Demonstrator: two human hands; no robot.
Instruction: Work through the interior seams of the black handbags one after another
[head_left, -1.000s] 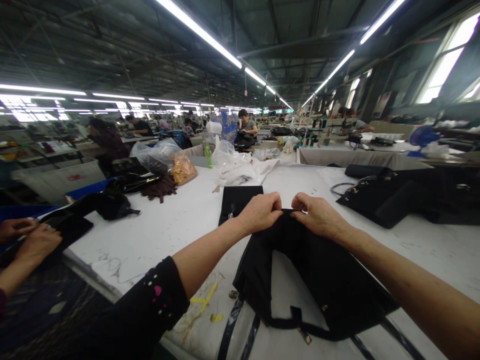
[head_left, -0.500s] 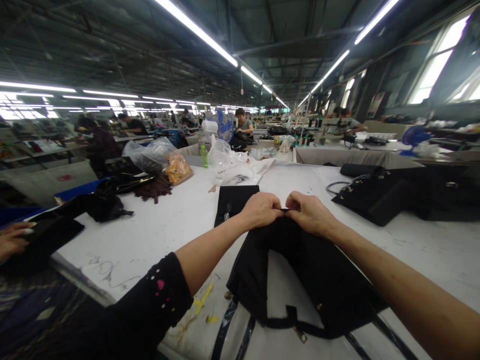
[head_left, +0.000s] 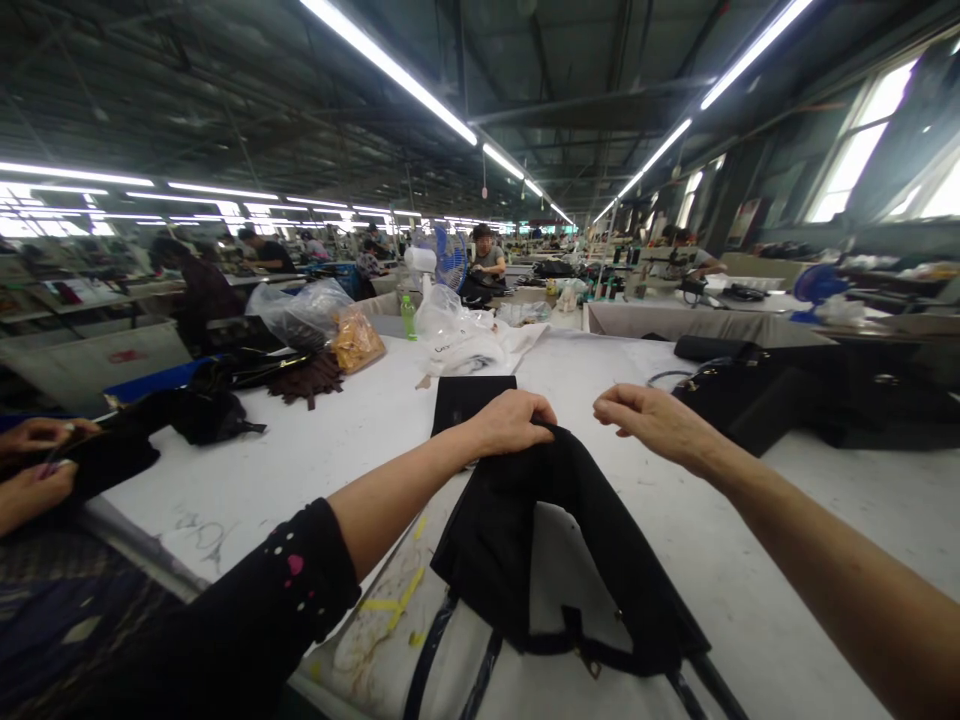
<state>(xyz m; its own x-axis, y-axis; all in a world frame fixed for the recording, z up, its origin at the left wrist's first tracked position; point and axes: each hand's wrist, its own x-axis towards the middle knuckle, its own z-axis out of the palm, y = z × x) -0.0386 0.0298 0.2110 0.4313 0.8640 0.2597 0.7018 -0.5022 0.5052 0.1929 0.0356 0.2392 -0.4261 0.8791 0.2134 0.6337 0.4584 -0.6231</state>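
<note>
Seemingly mid-adjustment, the left hand [head_left: 514, 420] pinched the bag [head_left: 486, 550]; the right hand [head_left: 649, 420] (free, half-curled) probably needed to grip it.

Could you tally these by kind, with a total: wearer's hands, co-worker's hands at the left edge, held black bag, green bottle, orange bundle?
Wearer's hands: 2 (left hand, right hand)
Co-worker's hands: 2
Black bag: 1
Green bottle: 1
Orange bundle: 1
Total: 7
</note>
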